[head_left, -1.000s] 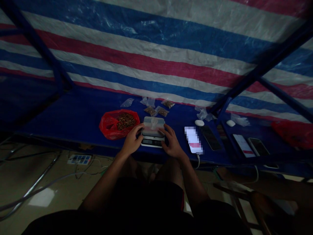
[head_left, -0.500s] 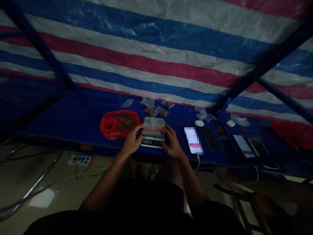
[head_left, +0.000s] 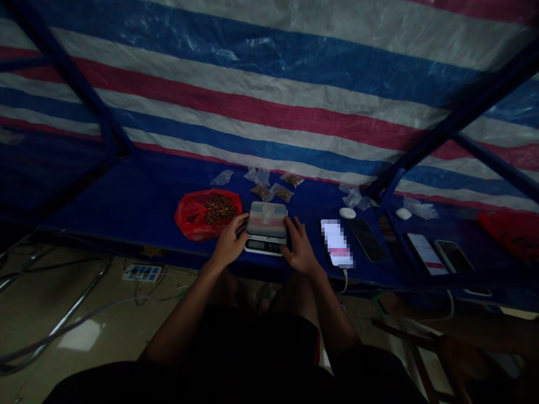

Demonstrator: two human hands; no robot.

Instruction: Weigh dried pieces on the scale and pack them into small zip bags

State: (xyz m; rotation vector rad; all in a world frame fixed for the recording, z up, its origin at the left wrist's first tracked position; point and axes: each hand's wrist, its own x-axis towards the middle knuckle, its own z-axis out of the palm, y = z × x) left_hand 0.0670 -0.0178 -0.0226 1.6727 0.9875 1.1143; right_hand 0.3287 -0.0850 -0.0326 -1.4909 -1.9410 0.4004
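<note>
A digital kitchen scale point(head_left: 266, 230) with a shiny square plate and a dark display strip sits in front of me on the blue tabletop point(head_left: 113, 196). On its plate is a small clear cup-like thing point(head_left: 268, 210). My left hand point(head_left: 228, 242) lies along the scale's left side, fingers apart. At the right side rests my right hand point(head_left: 300, 247), fingers spread, its thumb near the display strip. Neither hand lifts anything. Left of the scale, a red plastic bag point(head_left: 185, 216) lies open around a heap of brown dried pieces point(head_left: 221, 209).
Behind the scale lie small filled zip bags point(head_left: 283, 193) and empty clear bags point(head_left: 222, 178). To the right are a lit phone point(head_left: 337, 244) on a cable, a dark phone point(head_left: 368, 240) and a white oval case point(head_left: 347, 213). Blue frame bars point(head_left: 438, 132) slant at the right.
The view has shifted slightly, so everything appears a little further right. My right hand's fingers look a bit more spread and slightly off the scale's edge. The left hand stays at the scale.
</note>
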